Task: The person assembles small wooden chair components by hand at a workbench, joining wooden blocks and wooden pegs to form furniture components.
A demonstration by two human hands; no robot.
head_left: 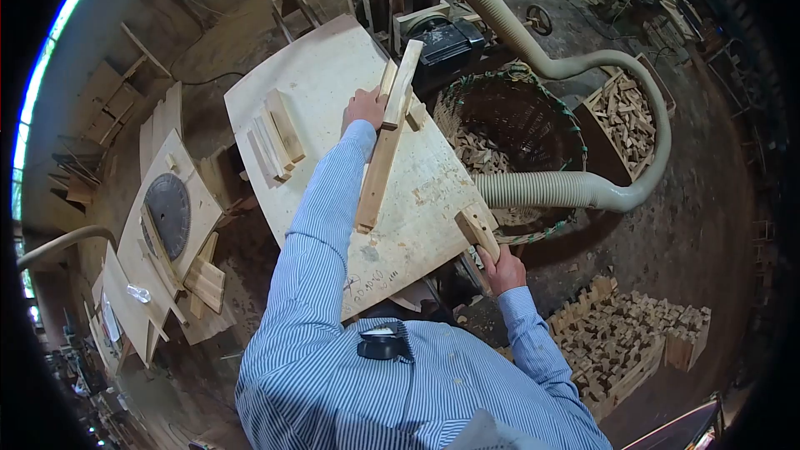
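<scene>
My left hand (pixel 364 108) reaches far out over the plywood table (pixel 317 75) and grips a long wooden strip (pixel 402 83) that leans toward the machine at the table's far edge. A second long board (pixel 373 179) lies under it along the table. At the table's near right corner, my right hand (pixel 502 269) closes on a wooden handle (pixel 477 232). Both arms wear blue striped sleeves.
Several short wooden pieces (pixel 275 135) are stacked on the table's left. A woven basket (pixel 517 121) of offcuts sits to the right, crossed by a thick dust hose (pixel 575 190). Piled small blocks (pixel 625 337) lie at lower right, a circular saw blade (pixel 169 215) at left.
</scene>
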